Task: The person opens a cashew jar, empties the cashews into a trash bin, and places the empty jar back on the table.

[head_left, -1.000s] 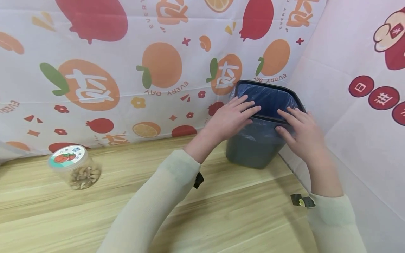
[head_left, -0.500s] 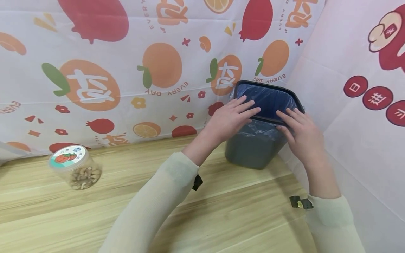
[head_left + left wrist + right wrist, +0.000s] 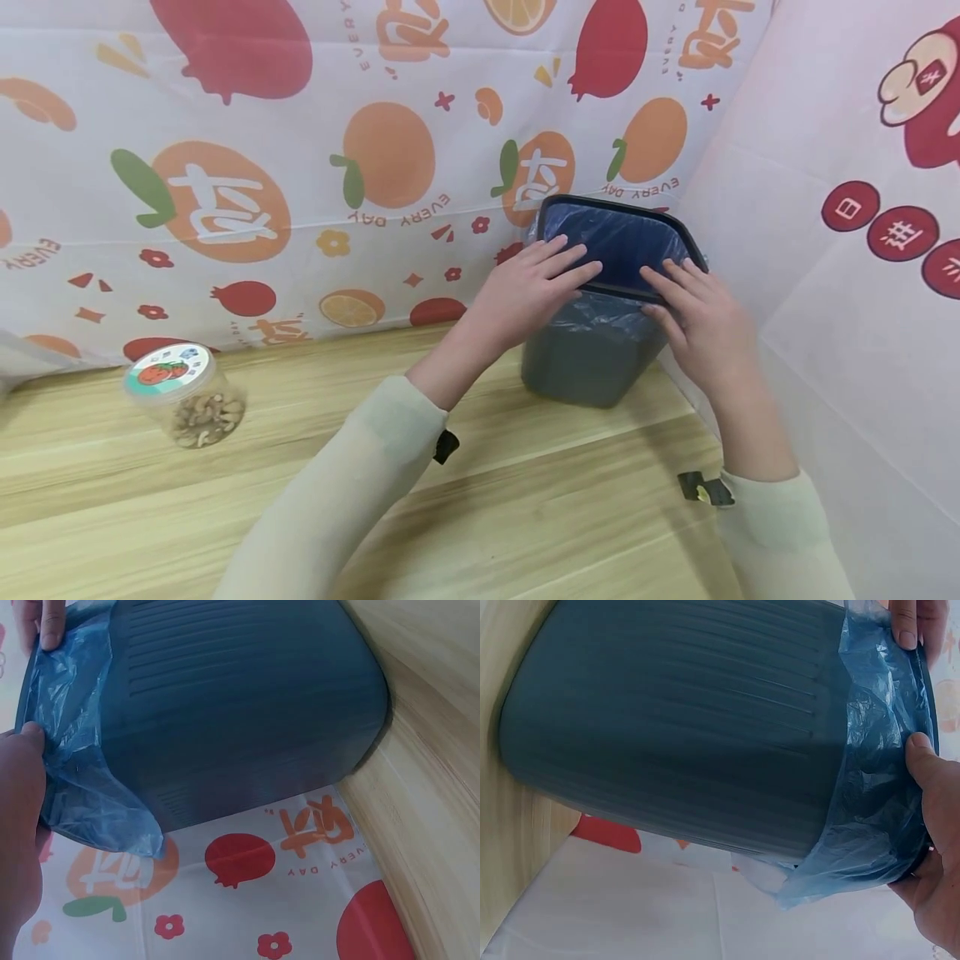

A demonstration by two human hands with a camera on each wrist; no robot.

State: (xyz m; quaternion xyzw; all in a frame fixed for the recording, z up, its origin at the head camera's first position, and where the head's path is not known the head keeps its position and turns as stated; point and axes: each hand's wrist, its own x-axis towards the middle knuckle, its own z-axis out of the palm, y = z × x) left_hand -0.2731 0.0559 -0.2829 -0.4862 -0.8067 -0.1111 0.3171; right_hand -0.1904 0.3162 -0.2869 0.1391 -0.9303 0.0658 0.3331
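A dark grey trash can point(image 3: 570, 367) stands upright on the wooden table in the corner, with a black rim. A translucent blue trash bag point(image 3: 75, 712) lines it and folds down over the outside of the rim, wrinkled in both wrist views. My left hand point(image 3: 517, 292) holds the near-left part of the rim, fingers over the inside and thumb outside. At the near-right part my right hand point(image 3: 705, 325) grips the rim likewise, its thumb pressing the bag in the right wrist view. The bottom inside the can is hidden.
A clear plastic jar of cashews point(image 3: 206, 417) with a printed lid sits at the left of the table point(image 3: 480, 533). Behind hangs a fruit-patterned white cloth point(image 3: 300, 192). A white sheet with red prints point(image 3: 825, 333) closes off the right side.
The trash can has shifted slightly left and toward me, with both hands moving along on its rim. The jar has stayed where it was.
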